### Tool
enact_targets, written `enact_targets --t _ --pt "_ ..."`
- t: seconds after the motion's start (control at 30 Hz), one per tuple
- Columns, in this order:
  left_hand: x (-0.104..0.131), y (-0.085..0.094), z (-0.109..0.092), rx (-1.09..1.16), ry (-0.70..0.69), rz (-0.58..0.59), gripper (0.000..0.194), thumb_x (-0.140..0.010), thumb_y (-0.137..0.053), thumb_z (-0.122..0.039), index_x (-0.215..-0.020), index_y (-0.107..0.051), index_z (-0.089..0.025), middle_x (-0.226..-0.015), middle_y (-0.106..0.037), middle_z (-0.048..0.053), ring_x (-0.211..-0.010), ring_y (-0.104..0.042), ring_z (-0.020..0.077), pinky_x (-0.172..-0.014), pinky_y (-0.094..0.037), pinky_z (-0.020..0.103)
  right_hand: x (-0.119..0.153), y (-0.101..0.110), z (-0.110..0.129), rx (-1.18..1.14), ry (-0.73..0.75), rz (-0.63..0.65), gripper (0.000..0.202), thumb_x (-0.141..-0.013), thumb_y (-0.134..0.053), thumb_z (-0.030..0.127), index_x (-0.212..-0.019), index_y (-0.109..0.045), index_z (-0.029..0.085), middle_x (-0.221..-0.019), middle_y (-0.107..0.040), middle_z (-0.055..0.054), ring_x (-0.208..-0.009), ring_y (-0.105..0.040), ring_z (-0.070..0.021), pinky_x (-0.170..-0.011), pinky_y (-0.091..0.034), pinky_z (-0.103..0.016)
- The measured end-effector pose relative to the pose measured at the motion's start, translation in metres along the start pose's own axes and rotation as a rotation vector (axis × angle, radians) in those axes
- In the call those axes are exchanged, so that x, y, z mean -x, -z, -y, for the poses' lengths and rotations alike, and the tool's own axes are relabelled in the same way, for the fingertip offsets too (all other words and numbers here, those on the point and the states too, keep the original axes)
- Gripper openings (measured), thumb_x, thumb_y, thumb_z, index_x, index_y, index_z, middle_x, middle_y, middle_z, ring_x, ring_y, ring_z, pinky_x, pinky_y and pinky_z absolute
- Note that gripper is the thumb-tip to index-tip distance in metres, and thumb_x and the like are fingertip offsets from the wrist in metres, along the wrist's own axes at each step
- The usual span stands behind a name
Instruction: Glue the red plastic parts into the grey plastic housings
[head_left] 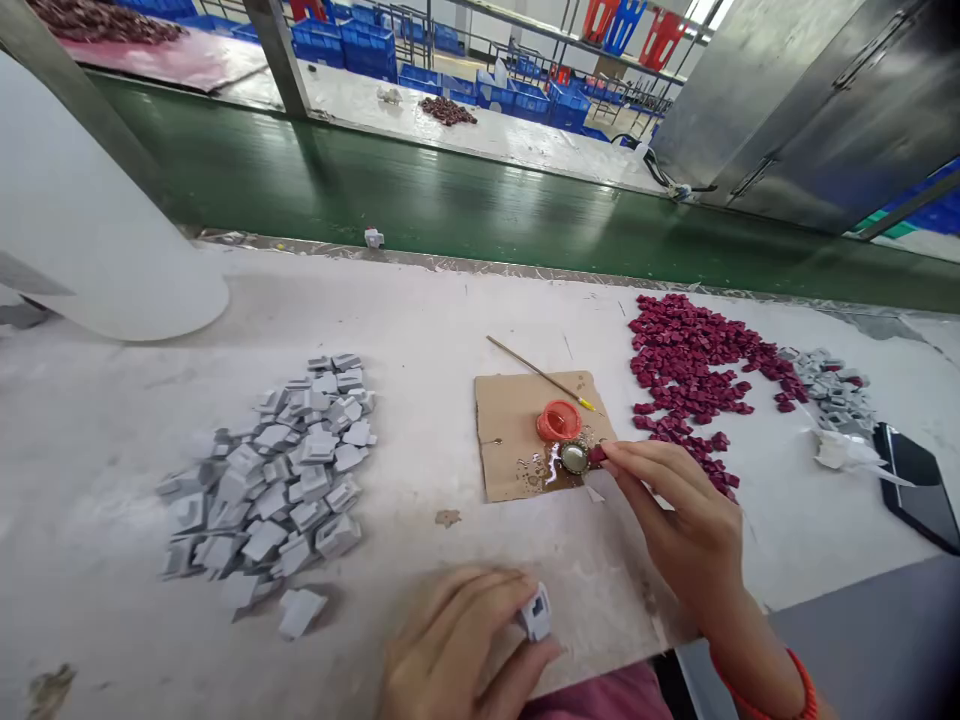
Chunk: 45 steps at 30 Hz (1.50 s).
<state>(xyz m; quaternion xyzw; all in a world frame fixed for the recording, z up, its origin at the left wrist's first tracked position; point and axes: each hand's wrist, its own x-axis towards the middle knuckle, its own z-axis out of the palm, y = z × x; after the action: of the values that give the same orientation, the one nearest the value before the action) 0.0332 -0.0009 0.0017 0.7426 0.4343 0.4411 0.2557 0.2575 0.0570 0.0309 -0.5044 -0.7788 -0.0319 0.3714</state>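
Observation:
Between the thumb and fingers of my left hand (469, 640) is a grey plastic housing (536, 612), its opening facing right. My right hand (679, 505) pinches a small dark red plastic piece (596, 455) at the edge of a small round cap (574, 457) holding liquid. Whether the piece touches the liquid I cannot tell. The cap sits on a wet, stained cardboard square (499, 400). Just behind it stands a red-orange cup (559, 421), and a thin stick (536, 370) with a yellow tip lies across the cardboard's far edge.
A pile of grey housings (277, 480) lies left. Dark red pieces (690, 360) are heaped at right, beside more grey parts (829, 385), crumpled paper (844, 452) and a phone (919, 485). A green conveyor belt (465, 205) runs behind the table. A white curved sheet (97, 220) stands at left.

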Motion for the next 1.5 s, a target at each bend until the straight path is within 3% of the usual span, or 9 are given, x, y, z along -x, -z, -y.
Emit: enact_targets --t 0.1,0.37,0.53,0.63,0.77,1.13,1.37,1.43,1.5 --pt "0.000 -0.006 0.005 -0.060 -0.121 0.040 0.027 -0.078 -0.073 -0.015 -0.103 -0.062 -0.016 -0.091 -0.076 0.002 -0.084 -0.070 0.0145 -0.081 -0.057 0.019 -0.005 -0.004 -0.001 0.000 0.032 0.055 0.027 -0.086 -0.060 0.003 -0.104 -0.067 0.021 -0.096 -0.070 -0.005 -0.089 -0.064 -0.0180 -0.079 -0.054 -0.032" --pt "0.005 -0.015 0.005 -0.083 -0.062 -0.024 0.019 -0.078 -0.074 -0.014 -0.095 -0.064 -0.016 -0.089 -0.075 0.000 -0.086 -0.065 0.0162 -0.082 -0.054 0.024 -0.005 -0.004 0.002 -0.009 0.048 0.083 0.030 -0.084 -0.060 0.001 -0.105 -0.066 0.021 -0.096 -0.069 -0.005 -0.089 -0.064 -0.0178 -0.079 -0.053 -0.033" --pt "0.004 -0.014 0.005 -0.071 0.002 -0.037 0.024 -0.074 -0.078 -0.016 -0.089 -0.059 -0.017 -0.080 -0.073 0.001 -0.078 -0.061 0.0172 -0.076 -0.054 0.027 0.012 0.002 0.028 -0.222 -0.107 0.006 0.036 -0.081 -0.062 -0.003 -0.107 -0.065 0.021 -0.095 -0.067 -0.003 -0.088 -0.062 -0.0166 -0.076 -0.052 -0.031" --pt "0.005 -0.016 0.002 -0.056 0.058 -0.048 0.023 -0.075 -0.077 -0.016 -0.088 -0.058 -0.018 -0.079 -0.073 0.000 -0.080 -0.060 0.0178 -0.076 -0.054 0.028 0.031 0.001 0.049 -0.389 -0.201 0.053 0.034 -0.082 -0.059 -0.002 -0.108 -0.064 0.019 -0.093 -0.066 -0.003 -0.087 -0.061 -0.0155 -0.076 -0.053 -0.030" --pt "0.006 -0.017 -0.001 -0.026 0.105 -0.062 0.022 -0.075 -0.077 -0.016 -0.086 -0.058 -0.018 -0.077 -0.071 -0.001 -0.079 -0.058 0.0166 -0.075 -0.053 0.027 0.049 -0.005 0.062 -0.506 -0.215 0.138 0.034 -0.083 -0.057 -0.002 -0.109 -0.063 0.018 -0.094 -0.066 -0.004 -0.089 -0.061 -0.0148 -0.075 -0.053 -0.028" --pt "0.005 -0.017 -0.002 -0.013 0.121 -0.062 0.017 -0.079 -0.072 -0.014 -0.086 -0.057 -0.017 -0.076 -0.069 0.000 -0.079 -0.057 0.0167 -0.071 -0.052 0.026 0.047 -0.011 0.062 -0.508 -0.161 0.169 0.036 -0.077 -0.060 -0.006 -0.104 -0.066 0.017 -0.087 -0.067 -0.005 -0.081 -0.063 -0.0165 -0.066 -0.057 -0.029" --pt "0.005 -0.015 -0.002 -0.001 0.132 -0.009 0.018 -0.080 -0.070 -0.012 -0.091 -0.057 -0.019 -0.081 -0.069 0.000 -0.084 -0.060 0.0170 -0.078 -0.052 0.027 0.046 -0.012 0.067 -0.507 -0.126 0.266 0.034 -0.084 -0.057 0.000 -0.112 -0.063 0.020 -0.090 -0.066 -0.005 -0.085 -0.063 -0.0175 -0.070 -0.057 -0.030" --pt "0.005 -0.011 -0.003 0.070 0.213 0.015 0.026 -0.077 -0.073 -0.013 -0.097 -0.059 -0.023 -0.088 -0.070 -0.002 -0.086 -0.062 0.0162 -0.079 -0.052 0.025 0.057 -0.002 0.059 -0.454 -0.144 0.307 0.035 -0.088 -0.057 0.010 -0.121 -0.059 0.021 -0.100 -0.067 -0.007 -0.093 -0.063 -0.0193 -0.075 -0.057 -0.031" --pt "0.004 -0.003 -0.005 0.206 0.383 0.019 0.034 -0.076 -0.073 -0.017 -0.105 -0.059 -0.030 -0.096 -0.071 -0.004 -0.088 -0.065 0.0145 -0.080 -0.052 0.023 0.072 0.011 0.042 -0.334 -0.279 0.237 0.039 -0.087 -0.062 0.020 -0.126 -0.056 0.022 -0.108 -0.065 -0.008 -0.097 -0.062 -0.0217 -0.078 -0.056 -0.031"
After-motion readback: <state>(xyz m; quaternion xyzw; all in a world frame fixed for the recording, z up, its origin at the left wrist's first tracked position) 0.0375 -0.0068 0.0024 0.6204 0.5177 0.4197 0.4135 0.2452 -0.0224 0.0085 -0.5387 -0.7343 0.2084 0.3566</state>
